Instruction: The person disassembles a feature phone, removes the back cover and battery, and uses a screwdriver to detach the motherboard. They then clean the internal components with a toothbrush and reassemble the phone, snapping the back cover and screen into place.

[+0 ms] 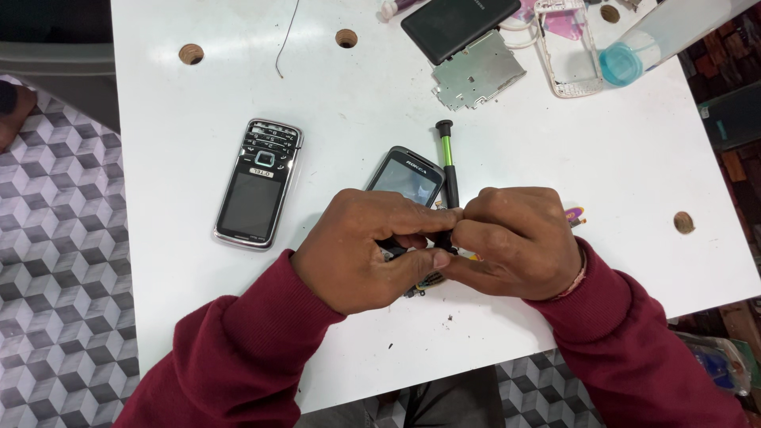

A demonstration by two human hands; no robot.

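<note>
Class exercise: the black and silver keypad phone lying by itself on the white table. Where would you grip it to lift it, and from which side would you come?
Grip the keypad phone across its two long silver edges near the middle, coming straight down from above. It lies flat, face up, long and narrow, with bare table on both sides, so fingers probably fit there. The left hand is nearest.

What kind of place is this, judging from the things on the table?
Probably a small phone repair bench. A whole phone lies on the white table, both hands work on an opened phone beside a screwdriver, and a loose metal plate lies behind.
</note>
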